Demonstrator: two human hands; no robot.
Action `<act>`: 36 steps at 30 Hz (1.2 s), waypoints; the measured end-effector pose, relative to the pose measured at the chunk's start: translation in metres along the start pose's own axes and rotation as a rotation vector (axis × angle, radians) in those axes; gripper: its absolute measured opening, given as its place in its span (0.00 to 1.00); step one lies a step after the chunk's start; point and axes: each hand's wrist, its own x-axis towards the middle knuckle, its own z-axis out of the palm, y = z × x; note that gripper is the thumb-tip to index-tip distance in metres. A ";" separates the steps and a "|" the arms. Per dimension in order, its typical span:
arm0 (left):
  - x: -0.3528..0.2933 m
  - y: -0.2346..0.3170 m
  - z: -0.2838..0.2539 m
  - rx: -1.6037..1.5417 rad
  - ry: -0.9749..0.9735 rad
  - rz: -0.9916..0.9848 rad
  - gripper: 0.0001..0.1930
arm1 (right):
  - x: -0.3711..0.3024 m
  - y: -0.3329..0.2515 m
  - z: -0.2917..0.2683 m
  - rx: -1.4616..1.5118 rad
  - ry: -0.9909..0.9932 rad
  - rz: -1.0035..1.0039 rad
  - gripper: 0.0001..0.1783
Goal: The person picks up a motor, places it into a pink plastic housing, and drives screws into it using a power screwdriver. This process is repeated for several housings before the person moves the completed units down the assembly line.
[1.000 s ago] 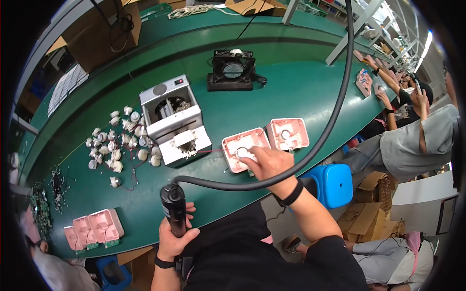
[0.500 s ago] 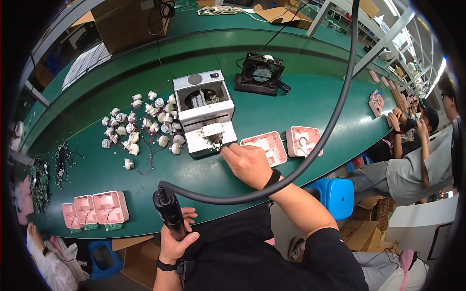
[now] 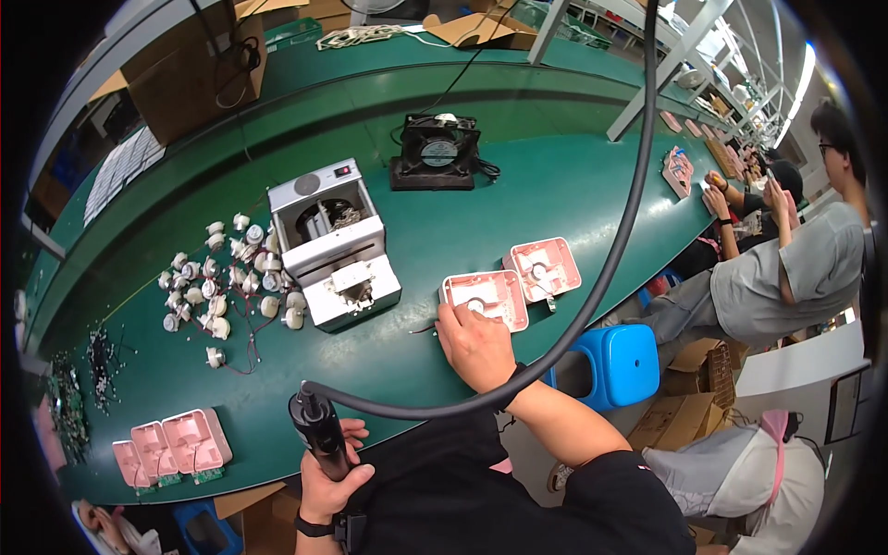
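My left hand (image 3: pixel 331 486) is wrapped around a black electric screwdriver (image 3: pixel 319 427), held upright near the table's front edge, with a thick black cable (image 3: pixel 444 410) arching from its top. My right hand (image 3: pixel 476 351) is at the near left part of an open pink plastic housing (image 3: pixel 502 287). Its fingers are bent together over the housing's rim and inside; what they pinch is hidden. A round white part lies in that housing beside my fingertips. Touching it on the right is a second pink housing (image 3: pixel 555 252) with a similar round part inside.
A white screw feeder (image 3: pixel 328 268) stands left of the housings, beside a heap of small white motors (image 3: pixel 217 291) with wires. Behind is a black fan (image 3: pixel 435 153). More pink housings (image 3: pixel 196 439) with circuit boards sit front left. Co-workers sit at right near a blue stool (image 3: pixel 622 365).
My right hand has left the front of the screw feeder and moved right to the nearer pink housing. My left hand still holds the screwdriver. The whole view has turned somewhat.
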 end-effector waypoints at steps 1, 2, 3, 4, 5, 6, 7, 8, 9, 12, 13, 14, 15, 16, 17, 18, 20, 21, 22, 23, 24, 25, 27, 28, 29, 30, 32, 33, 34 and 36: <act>0.001 0.000 0.001 0.014 -0.013 -0.008 0.13 | -0.001 0.005 -0.001 -0.004 0.004 0.007 0.11; 0.001 0.001 0.003 0.015 -0.020 -0.005 0.13 | -0.002 0.011 -0.002 -0.025 0.006 -0.001 0.11; 0.001 0.002 0.004 0.019 -0.020 -0.028 0.13 | -0.003 0.017 -0.004 -0.044 0.007 -0.010 0.12; 0.000 0.004 0.006 0.022 -0.017 -0.051 0.13 | -0.003 0.024 -0.006 -0.063 0.008 -0.021 0.12; 0.002 0.005 0.008 0.024 -0.013 -0.074 0.13 | -0.004 0.033 -0.009 -0.066 0.011 -0.020 0.12; 0.002 0.006 0.009 0.028 -0.008 -0.072 0.13 | -0.005 0.042 -0.010 -0.086 0.010 -0.001 0.11; 0.002 0.007 0.011 0.026 -0.011 -0.083 0.13 | -0.004 0.052 -0.012 -0.105 0.009 0.016 0.11; 0.003 0.008 0.012 0.024 -0.015 -0.093 0.14 | -0.004 0.061 -0.013 -0.125 0.009 0.034 0.11; 0.005 0.009 0.014 0.019 -0.024 -0.103 0.14 | -0.005 0.073 -0.014 -0.127 0.012 0.033 0.11; 0.004 0.007 0.015 0.037 -0.018 -0.088 0.14 | -0.007 0.113 -0.015 -0.225 -0.015 0.081 0.09; 0.003 0.006 0.016 0.046 -0.016 -0.081 0.14 | -0.006 0.125 -0.014 -0.234 -0.009 0.086 0.09; 0.003 0.005 0.017 0.044 -0.034 -0.074 0.14 | -0.006 0.139 -0.013 -0.267 0.008 0.084 0.09; 0.003 0.005 0.017 0.039 -0.023 -0.083 0.14 | -0.005 0.153 -0.013 -0.301 0.025 0.082 0.09; 0.000 0.005 0.017 0.039 -0.003 -0.091 0.14 | -0.003 0.164 -0.011 -0.327 0.045 0.074 0.09; -0.002 0.005 0.016 0.039 0.017 -0.099 0.14 | -0.001 0.174 -0.011 -0.334 0.055 0.082 0.09; -0.004 0.006 0.017 0.042 0.008 -0.088 0.14 | 0.002 0.184 -0.011 -0.340 0.051 0.091 0.10; -0.005 0.002 0.018 0.047 0.015 -0.071 0.15 | 0.001 0.207 -0.016 -0.368 0.032 0.116 0.11; -0.004 0.003 0.019 0.049 0.024 -0.061 0.15 | 0.000 0.220 -0.016 -0.381 0.040 0.124 0.11; -0.003 0.003 0.021 0.046 0.011 -0.051 0.15 | -0.001 0.233 -0.017 -0.419 0.030 0.139 0.11; -0.002 0.004 0.023 0.041 0.013 -0.040 0.15 | -0.003 0.245 -0.018 -0.457 0.020 0.153 0.11; -0.003 0.006 0.024 0.040 0.027 -0.030 0.15 | 0.001 0.246 -0.021 -0.485 0.010 0.159 0.11; -0.004 0.009 0.024 0.038 0.042 -0.020 0.15 | 0.003 0.246 -0.025 -0.488 0.017 0.157 0.11; -0.008 0.017 0.024 0.044 0.035 -0.037 0.20 | 0.004 0.245 -0.031 -0.487 0.108 0.219 0.13; -0.010 0.021 0.024 0.051 0.029 -0.062 0.25 | 0.007 0.245 -0.034 -0.485 0.152 0.248 0.15; -0.012 0.023 0.023 0.060 0.026 -0.085 0.30 | 0.009 0.249 -0.038 -0.484 0.159 0.243 0.15; -0.013 0.023 0.022 0.060 0.033 -0.079 0.30 | 0.010 0.261 -0.044 -0.469 0.199 0.460 0.17; -0.018 0.020 0.020 0.038 0.037 -0.092 0.29 | 0.002 0.293 -0.056 -0.450 0.235 0.676 0.20; -0.019 0.019 0.019 0.025 0.028 -0.100 0.29 | -0.007 0.317 -0.059 -0.534 0.194 0.662 0.19; -0.019 0.017 0.018 0.023 0.026 -0.098 0.29 | -0.012 0.334 -0.059 -0.614 0.155 0.644 0.18; -0.017 0.011 0.017 0.015 0.000 -0.117 0.29 | -0.018 0.357 -0.047 -0.618 0.080 0.690 0.16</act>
